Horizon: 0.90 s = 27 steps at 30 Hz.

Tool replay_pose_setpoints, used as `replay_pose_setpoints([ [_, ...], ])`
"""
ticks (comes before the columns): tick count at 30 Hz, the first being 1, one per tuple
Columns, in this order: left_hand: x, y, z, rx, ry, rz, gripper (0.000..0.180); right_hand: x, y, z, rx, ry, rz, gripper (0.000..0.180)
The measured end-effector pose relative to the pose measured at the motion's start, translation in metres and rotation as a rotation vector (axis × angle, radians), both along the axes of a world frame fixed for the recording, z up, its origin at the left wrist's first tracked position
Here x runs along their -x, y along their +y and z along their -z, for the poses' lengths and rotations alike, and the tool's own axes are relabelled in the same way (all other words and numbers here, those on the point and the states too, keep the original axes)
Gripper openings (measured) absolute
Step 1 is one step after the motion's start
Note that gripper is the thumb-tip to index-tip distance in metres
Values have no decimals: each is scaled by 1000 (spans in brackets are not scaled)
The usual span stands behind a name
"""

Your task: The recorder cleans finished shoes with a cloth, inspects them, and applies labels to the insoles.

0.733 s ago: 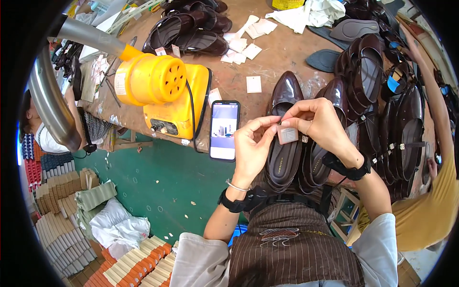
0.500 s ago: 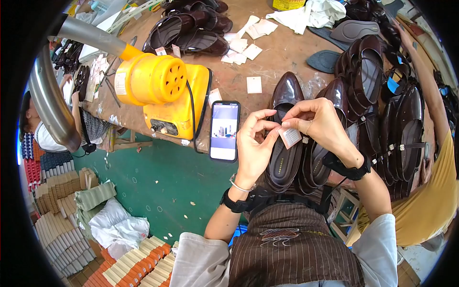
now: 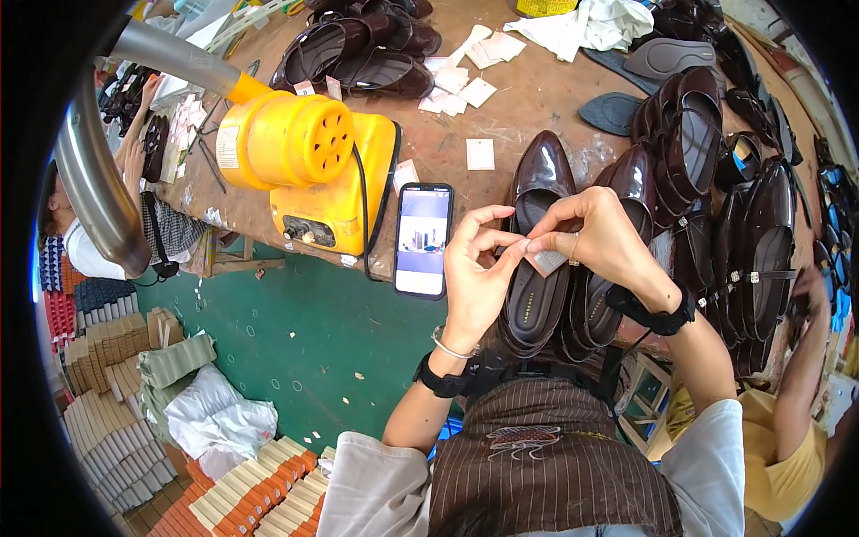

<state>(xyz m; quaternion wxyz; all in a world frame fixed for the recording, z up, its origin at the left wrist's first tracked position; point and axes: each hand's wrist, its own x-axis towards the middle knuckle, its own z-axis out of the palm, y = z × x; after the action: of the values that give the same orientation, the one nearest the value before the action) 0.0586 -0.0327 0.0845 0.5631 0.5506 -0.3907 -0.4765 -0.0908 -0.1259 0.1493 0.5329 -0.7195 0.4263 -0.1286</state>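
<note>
A small pale paper tag (image 3: 548,261) hangs at the meeting fingertips of my two hands, above a pair of glossy dark brown strap shoes. My left hand (image 3: 474,282) pinches with thumb and forefinger at the tag's upper corner. From the other side, my right hand (image 3: 613,240) pinches the same corner; any thread there is too small to make out. Below the tag lies the left shoe (image 3: 530,313), toe pointing away. Beside it, partly covered by my right hand, is the other shoe (image 3: 633,170). A phone (image 3: 421,240) with a lit screen lies left of my left hand.
Left of the phone stands a yellow machine (image 3: 295,179) with a cable. More dark shoes (image 3: 756,251) crowd the right side, near a co-worker in a yellow top (image 3: 774,447). Loose paper tags (image 3: 480,154), insoles (image 3: 607,114) and a white cloth (image 3: 586,27) lie farther back.
My hands stay nearly in place, with the tag slightly shifted and more hidden. At right, the co-worker's arm has drawn back from the far shoes. A person at far left has raised an arm.
</note>
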Motion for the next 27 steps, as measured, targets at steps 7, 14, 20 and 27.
replay_pose_setpoints([
  [7, 11, 7, -23, -5, -355, -228, 49, 4, 2, -16, 36, 10, -49, 29],
  [14, -3, 19, -27, -253, -695, 233, 34, 100, 18, -73, 343, -93, 578, 20],
  [20, -55, -22, -62, -28, -437, -11, 29, 187, 67, -35, 244, 138, 851, 3],
  [27, -189, -87, -120, 373, -857, -631, 49, 184, 115, 53, 295, 482, 703, 7],
])
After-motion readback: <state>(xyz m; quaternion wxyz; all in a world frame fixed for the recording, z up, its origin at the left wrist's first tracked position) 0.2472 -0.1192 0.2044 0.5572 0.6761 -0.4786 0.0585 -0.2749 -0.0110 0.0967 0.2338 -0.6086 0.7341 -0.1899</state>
